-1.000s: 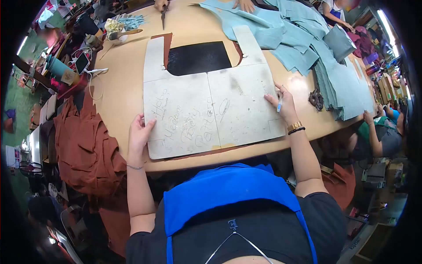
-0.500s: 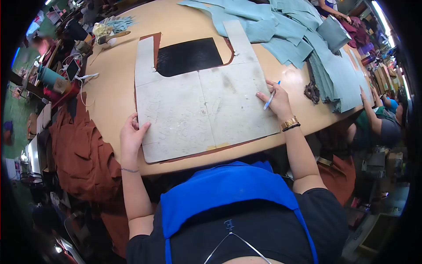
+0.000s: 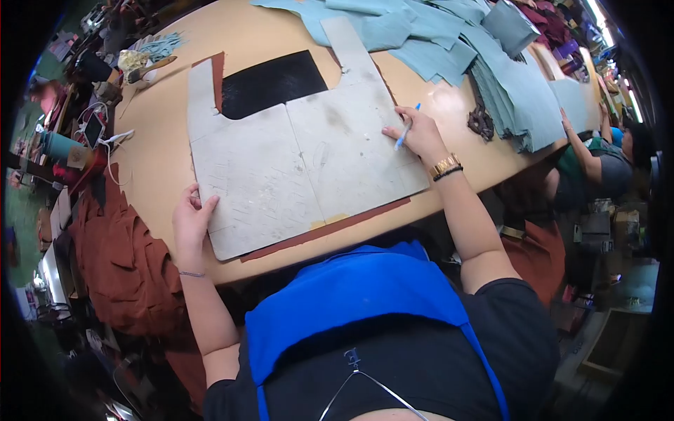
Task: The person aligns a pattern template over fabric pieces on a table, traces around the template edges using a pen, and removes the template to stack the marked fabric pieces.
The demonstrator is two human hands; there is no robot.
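A large grey-white pattern board [image 3: 260, 165], with a U-shaped cut-out at its far side, lies on top of a reddish-brown sheet [image 3: 218, 81] whose edges peek out. Through the cut-out a black panel [image 3: 274, 84] shows. My left hand [image 3: 189, 221] grips the board's left edge near the front corner, thumb on top. At the right edge, my right hand [image 3: 423, 135] has its thumb on the board and keeps a blue-and-white pen [image 3: 401, 142] between its fingers.
Light-blue sheets [image 3: 428, 42] are piled at the back right, beside a dark chain-like object [image 3: 480, 125]. A brush [image 3: 151, 69] lies at the far left. Brown material [image 3: 126, 259] hangs beside the table [image 3: 154, 154]. A co-worker [image 3: 597, 158] is at the right.
The board has shifted slightly left in view and turned a little counterclockwise, both hands staying on it. More of the brown sheet shows along the near edge.
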